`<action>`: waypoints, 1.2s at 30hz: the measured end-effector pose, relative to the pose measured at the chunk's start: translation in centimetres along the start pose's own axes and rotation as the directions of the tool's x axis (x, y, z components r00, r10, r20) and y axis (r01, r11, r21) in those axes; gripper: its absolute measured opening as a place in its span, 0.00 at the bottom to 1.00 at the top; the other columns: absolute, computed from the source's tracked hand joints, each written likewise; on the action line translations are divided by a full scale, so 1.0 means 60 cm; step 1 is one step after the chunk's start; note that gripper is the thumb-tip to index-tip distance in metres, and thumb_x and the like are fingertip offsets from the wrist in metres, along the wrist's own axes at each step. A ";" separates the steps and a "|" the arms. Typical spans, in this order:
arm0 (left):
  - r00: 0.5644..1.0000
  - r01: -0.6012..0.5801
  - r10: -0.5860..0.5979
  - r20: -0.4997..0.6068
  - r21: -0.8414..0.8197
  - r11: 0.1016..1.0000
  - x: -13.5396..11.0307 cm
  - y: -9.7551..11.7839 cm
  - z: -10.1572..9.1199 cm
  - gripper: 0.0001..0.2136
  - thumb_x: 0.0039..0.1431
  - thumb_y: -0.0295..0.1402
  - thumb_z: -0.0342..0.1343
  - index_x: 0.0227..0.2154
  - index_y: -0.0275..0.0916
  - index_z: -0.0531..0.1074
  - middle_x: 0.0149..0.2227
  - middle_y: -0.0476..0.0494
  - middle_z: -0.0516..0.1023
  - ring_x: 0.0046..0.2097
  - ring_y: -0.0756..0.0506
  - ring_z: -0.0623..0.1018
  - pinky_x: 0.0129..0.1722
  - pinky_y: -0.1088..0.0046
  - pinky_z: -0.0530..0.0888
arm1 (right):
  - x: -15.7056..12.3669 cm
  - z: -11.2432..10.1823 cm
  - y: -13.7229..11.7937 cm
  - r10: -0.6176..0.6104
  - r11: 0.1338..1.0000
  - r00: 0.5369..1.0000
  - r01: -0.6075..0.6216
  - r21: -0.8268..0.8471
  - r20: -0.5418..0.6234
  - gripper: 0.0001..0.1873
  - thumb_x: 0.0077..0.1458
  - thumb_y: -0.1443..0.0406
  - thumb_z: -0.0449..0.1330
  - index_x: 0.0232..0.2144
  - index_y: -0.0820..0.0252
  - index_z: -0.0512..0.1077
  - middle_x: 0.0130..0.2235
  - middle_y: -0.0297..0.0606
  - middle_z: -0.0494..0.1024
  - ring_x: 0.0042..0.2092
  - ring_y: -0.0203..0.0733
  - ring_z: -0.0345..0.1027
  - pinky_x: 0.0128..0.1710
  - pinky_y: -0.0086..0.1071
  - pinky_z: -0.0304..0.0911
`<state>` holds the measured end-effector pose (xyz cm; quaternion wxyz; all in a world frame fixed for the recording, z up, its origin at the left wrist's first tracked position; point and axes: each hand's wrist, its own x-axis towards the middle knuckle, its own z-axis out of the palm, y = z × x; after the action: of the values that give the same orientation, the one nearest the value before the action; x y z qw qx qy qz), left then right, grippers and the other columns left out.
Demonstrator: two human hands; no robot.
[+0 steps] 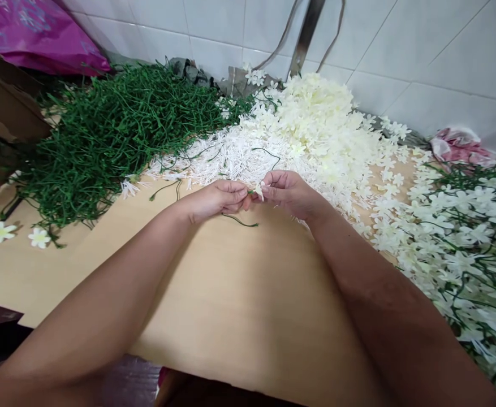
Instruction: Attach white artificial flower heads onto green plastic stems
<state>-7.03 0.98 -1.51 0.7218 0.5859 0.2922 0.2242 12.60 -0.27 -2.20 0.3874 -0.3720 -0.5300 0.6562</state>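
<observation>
Both my hands meet over the middle of the wooden table [239, 294]. My left hand [217, 199] is closed, pinching a thin green stem [240, 220] that curls down onto the board. My right hand [288, 193] is closed too, its fingertips pressed on a small white flower piece [258, 189] at the stem's tip. Just behind the hands lies a spread of white plastic stamens [226, 155] and a heap of cream petals [315, 121].
A big tangle of green stems [107, 133] fills the back left. Finished white flowers on stems [464, 237] pile up at the right. Two loose flowers [18, 234] lie at the left edge. Behind are a tiled wall, a magenta bag [35, 34] and a brown box [1, 107].
</observation>
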 end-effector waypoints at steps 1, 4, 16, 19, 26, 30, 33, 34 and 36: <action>1.000 0.000 0.000 0.001 -0.003 1.000 0.000 0.000 0.000 0.16 0.50 0.43 0.61 0.21 0.32 0.71 0.13 0.55 0.52 0.18 0.57 0.53 0.20 0.79 0.50 | 0.000 0.000 0.000 0.001 1.000 1.000 -0.001 -0.003 -0.005 0.21 0.34 0.56 0.72 0.23 0.62 0.68 0.24 0.32 0.76 0.26 0.30 0.68 0.31 0.28 0.64; 1.000 -0.006 0.006 -0.001 -0.005 1.000 0.000 0.001 0.001 0.16 0.50 0.43 0.61 0.20 0.32 0.71 0.13 0.55 0.52 0.18 0.57 0.53 0.20 0.79 0.50 | -0.001 0.005 -0.003 -0.025 0.997 1.000 0.023 -0.069 -0.017 0.21 0.33 0.56 0.72 0.22 0.62 0.68 0.23 0.31 0.75 0.25 0.29 0.65 0.28 0.26 0.61; 0.991 0.043 -0.046 -0.129 -0.025 0.999 0.004 0.007 0.012 0.16 0.50 0.34 0.60 0.15 0.33 0.64 0.13 0.54 0.57 0.15 0.59 0.52 0.16 0.81 0.46 | -0.003 0.034 -0.002 -0.225 0.923 0.962 0.159 -0.350 -0.156 0.17 0.35 0.58 0.71 0.21 0.59 0.68 0.23 0.30 0.71 0.25 0.31 0.62 0.25 0.28 0.58; 0.989 0.038 -0.044 -0.139 -0.046 0.998 0.006 0.003 0.007 0.14 0.49 0.33 0.60 0.15 0.34 0.64 0.14 0.53 0.59 0.15 0.59 0.53 0.16 0.82 0.47 | -0.003 0.039 0.003 -0.219 0.933 0.962 0.157 -0.323 -0.165 0.18 0.35 0.58 0.72 0.21 0.60 0.67 0.21 0.28 0.69 0.23 0.29 0.59 0.23 0.27 0.56; 0.993 0.073 -0.074 -0.088 -0.015 0.997 0.006 0.006 0.006 0.14 0.49 0.35 0.61 0.16 0.34 0.65 0.13 0.55 0.55 0.16 0.59 0.51 0.16 0.81 0.47 | 0.000 0.038 0.014 -0.127 0.987 0.981 0.110 -0.118 -0.147 0.20 0.32 0.56 0.73 0.22 0.61 0.69 0.22 0.30 0.73 0.26 0.31 0.65 0.29 0.27 0.62; 0.987 0.113 -0.110 -0.116 0.021 0.993 0.005 0.014 0.015 0.13 0.50 0.31 0.58 0.15 0.34 0.64 0.14 0.53 0.58 0.16 0.59 0.52 0.16 0.80 0.46 | 0.001 0.034 0.024 -0.098 0.994 0.984 0.088 -0.071 -0.147 0.21 0.29 0.56 0.73 0.20 0.60 0.68 0.22 0.30 0.73 0.26 0.31 0.66 0.30 0.28 0.62; 0.984 0.129 -0.123 -0.127 0.041 0.991 0.005 0.016 0.020 0.12 0.49 0.28 0.56 0.15 0.34 0.63 0.14 0.53 0.59 0.16 0.59 0.52 0.16 0.80 0.46 | 0.001 0.033 0.027 -0.104 0.992 0.984 0.093 -0.082 -0.144 0.21 0.31 0.56 0.73 0.20 0.61 0.67 0.22 0.29 0.72 0.25 0.30 0.64 0.28 0.27 0.60; 0.985 0.127 -0.121 -0.122 0.044 0.991 0.005 0.015 0.021 0.12 0.49 0.27 0.56 0.15 0.34 0.63 0.14 0.54 0.58 0.16 0.59 0.52 0.16 0.80 0.46 | 0.001 0.033 0.028 -0.102 0.992 0.984 0.090 -0.085 -0.145 0.21 0.31 0.57 0.73 0.19 0.61 0.67 0.22 0.29 0.72 0.25 0.29 0.63 0.27 0.26 0.59; 0.989 0.112 -0.107 -0.104 0.041 0.993 0.005 0.013 0.022 0.12 0.47 0.27 0.57 0.14 0.35 0.62 0.14 0.54 0.57 0.16 0.59 0.52 0.17 0.80 0.47 | 0.001 0.034 0.027 -0.091 0.993 0.985 0.078 -0.092 -0.147 0.21 0.30 0.58 0.74 0.19 0.61 0.67 0.21 0.28 0.71 0.24 0.28 0.62 0.26 0.25 0.57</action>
<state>-5.89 0.43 -0.60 0.7034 0.5734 0.3655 0.2071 10.54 -1.26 -3.48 0.4375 -0.4142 -0.5421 0.5858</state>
